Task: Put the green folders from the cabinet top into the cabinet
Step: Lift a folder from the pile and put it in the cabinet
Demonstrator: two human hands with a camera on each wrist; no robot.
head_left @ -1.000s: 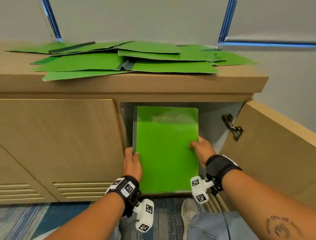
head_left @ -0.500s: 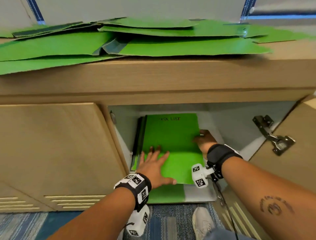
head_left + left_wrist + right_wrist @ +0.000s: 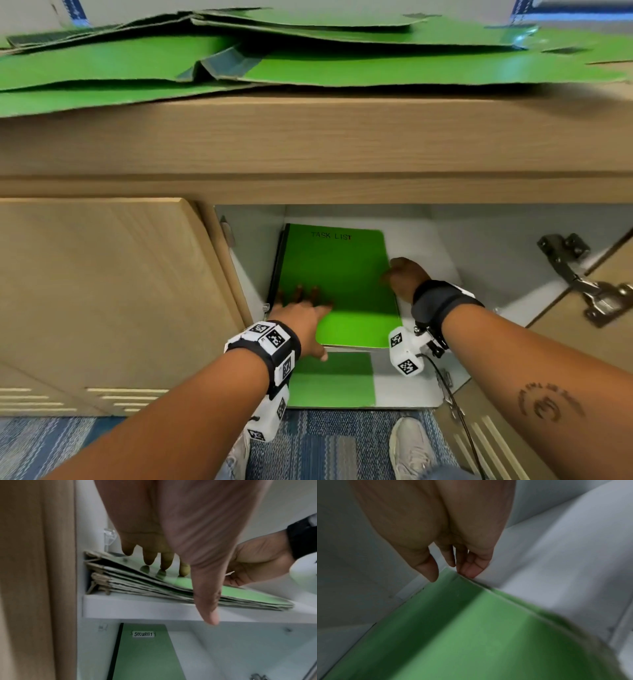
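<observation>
A green folder (image 3: 342, 274) marked TASK LIST lies flat on a stack of several folders (image 3: 137, 584) on the cabinet's white upper shelf (image 3: 421, 246). My left hand (image 3: 298, 308) presses on its near left part with straight, spread fingers (image 3: 166, 562). My right hand (image 3: 404, 277) holds the folder's right edge, thumb over the cover (image 3: 471, 635) and fingers curled at the edge. Many more green folders (image 3: 342, 68) lie spread and overlapping on the wooden cabinet top (image 3: 308, 137).
Another green folder (image 3: 142, 653) labelled SECURITY lies on the lower shelf (image 3: 404, 387). The right door (image 3: 609, 359) stands open on a metal hinge (image 3: 582, 281); the left door (image 3: 102, 291) is closed. Bare shelf shows right of the stack. My shoes (image 3: 411, 448) stand on blue carpet.
The folder went from held upright in front of the opening to lying flat on the shelf stack. My left hand let go of its edge and now presses on top; my right hand went in with it.
</observation>
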